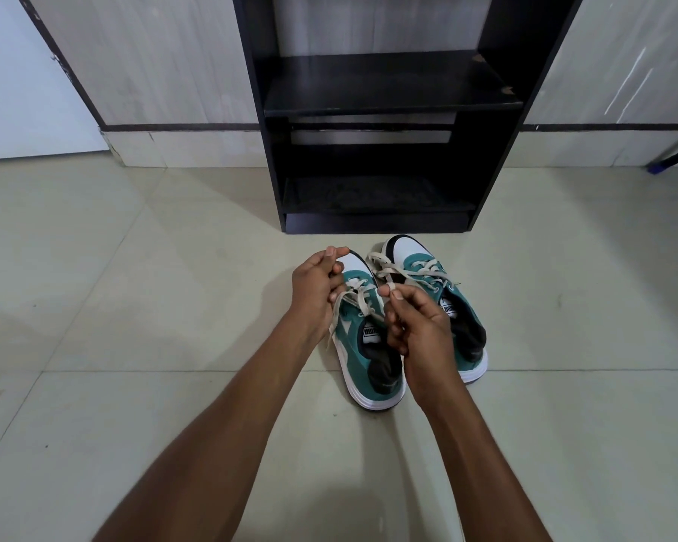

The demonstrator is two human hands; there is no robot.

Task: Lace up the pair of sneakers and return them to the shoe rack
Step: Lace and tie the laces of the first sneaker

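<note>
Pinching the lace (363,303) of the left sneaker (368,357), fingers of left hand (316,291) and right hand (415,326) clamp it.

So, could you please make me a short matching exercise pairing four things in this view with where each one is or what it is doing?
Things:
1. left sneaker
2. right sneaker
3. shoe rack
4. right hand

States:
A. stands against the wall
B. pinches a lace
C. under both hands
D. on the floor, untouched

Pairs: 1-C, 2-D, 3-A, 4-B
</note>
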